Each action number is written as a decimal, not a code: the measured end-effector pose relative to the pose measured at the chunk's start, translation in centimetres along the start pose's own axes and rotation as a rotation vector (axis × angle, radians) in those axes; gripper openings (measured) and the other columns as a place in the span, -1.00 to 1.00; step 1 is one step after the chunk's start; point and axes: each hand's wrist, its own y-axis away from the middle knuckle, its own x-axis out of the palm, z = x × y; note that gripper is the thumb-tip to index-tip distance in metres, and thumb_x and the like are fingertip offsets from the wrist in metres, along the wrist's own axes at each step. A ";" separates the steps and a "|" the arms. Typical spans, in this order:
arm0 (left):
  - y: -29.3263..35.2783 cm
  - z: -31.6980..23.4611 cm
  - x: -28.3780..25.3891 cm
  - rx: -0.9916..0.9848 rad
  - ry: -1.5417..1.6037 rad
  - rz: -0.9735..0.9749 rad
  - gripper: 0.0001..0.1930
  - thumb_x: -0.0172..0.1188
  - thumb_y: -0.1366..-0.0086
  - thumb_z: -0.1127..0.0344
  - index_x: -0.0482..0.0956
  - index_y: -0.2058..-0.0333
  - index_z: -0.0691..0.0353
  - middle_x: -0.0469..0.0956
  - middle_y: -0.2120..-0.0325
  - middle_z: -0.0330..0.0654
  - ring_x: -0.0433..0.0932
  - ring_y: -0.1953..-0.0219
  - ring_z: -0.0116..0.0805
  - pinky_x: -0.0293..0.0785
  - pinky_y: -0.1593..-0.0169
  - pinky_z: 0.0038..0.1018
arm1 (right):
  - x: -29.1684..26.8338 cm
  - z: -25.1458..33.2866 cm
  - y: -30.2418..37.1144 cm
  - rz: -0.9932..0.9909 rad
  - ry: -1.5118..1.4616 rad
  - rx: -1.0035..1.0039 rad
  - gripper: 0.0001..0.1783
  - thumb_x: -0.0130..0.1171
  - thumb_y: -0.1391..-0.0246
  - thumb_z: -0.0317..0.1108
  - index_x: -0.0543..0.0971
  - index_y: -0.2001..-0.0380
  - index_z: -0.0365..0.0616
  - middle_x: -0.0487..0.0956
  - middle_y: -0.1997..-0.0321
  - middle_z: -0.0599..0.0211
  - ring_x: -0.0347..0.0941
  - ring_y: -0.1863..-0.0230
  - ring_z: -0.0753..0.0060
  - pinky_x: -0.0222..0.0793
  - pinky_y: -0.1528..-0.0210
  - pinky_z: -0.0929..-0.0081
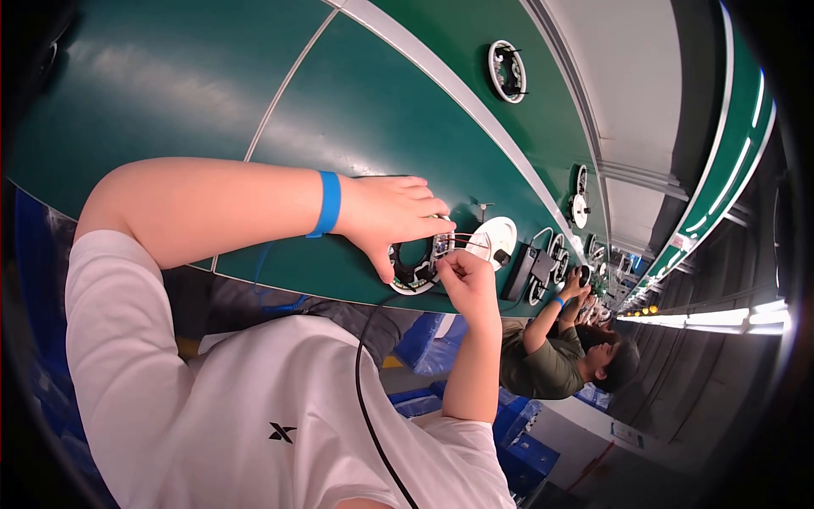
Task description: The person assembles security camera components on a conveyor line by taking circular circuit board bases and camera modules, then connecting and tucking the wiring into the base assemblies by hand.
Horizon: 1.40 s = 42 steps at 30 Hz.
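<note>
My left hand (pixel 394 212), with a blue band on its wrist, spans a white ring-shaped housing (pixel 413 287) on the green bench. Its thumb presses the near left rim while the fingers reach across the far side, gripping it. Inside the ring are black parts and a small circuit board (pixel 442 246). My right hand (pixel 469 276) is closed in a pinch at the ring's right side; what its fingertips hold is hidden. Thin reddish wires run from the board toward a white disc (pixel 500 236) with a black part on it, just right of the ring.
A black box-shaped device (pixel 530 270) with cables stands right of the disc. Another ring-shaped unit (pixel 507 72) lies on the far green strip, with more units (pixel 580 199) farther along. A co-worker (pixel 560 356) handles a dark round part to the right. Blue bins (pixel 521 454) stand below the bench.
</note>
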 end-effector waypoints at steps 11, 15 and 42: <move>0.2 -0.1 0.8 0.025 -0.012 -0.044 0.11 0.57 0.13 -0.24 0.35 -0.32 0.28 0.39 -0.22 0.05 0.41 -0.23 0.02 0.22 -0.40 -0.17 | -0.8 1.1 -0.8 0.111 0.172 -0.019 -0.90 0.29 -0.13 -0.56 0.60 0.46 -0.32 0.48 0.61 0.55 0.30 0.54 0.77 0.20 0.50 0.62; 0.1 -0.3 1.1 0.013 -0.014 -0.040 0.12 0.57 0.14 -0.24 0.35 -0.32 0.28 0.40 -0.22 0.04 0.41 -0.23 0.01 0.22 -0.39 -0.18 | -0.5 2.2 -1.1 0.117 0.293 -0.031 -0.91 0.30 -0.02 -0.55 0.58 0.51 -0.30 0.49 0.68 0.29 0.38 0.63 0.52 0.29 0.52 0.44; 0.1 -1.6 0.3 -0.034 0.007 0.036 0.15 0.61 0.17 -0.13 0.27 -0.36 0.25 0.32 -0.30 0.07 0.36 -0.32 0.06 0.16 -0.46 -0.06 | -1.5 3.4 0.1 0.011 0.498 -0.295 -0.81 0.46 0.03 -0.38 0.66 0.39 -0.22 0.66 0.42 0.13 0.61 0.33 0.05 0.50 0.27 0.19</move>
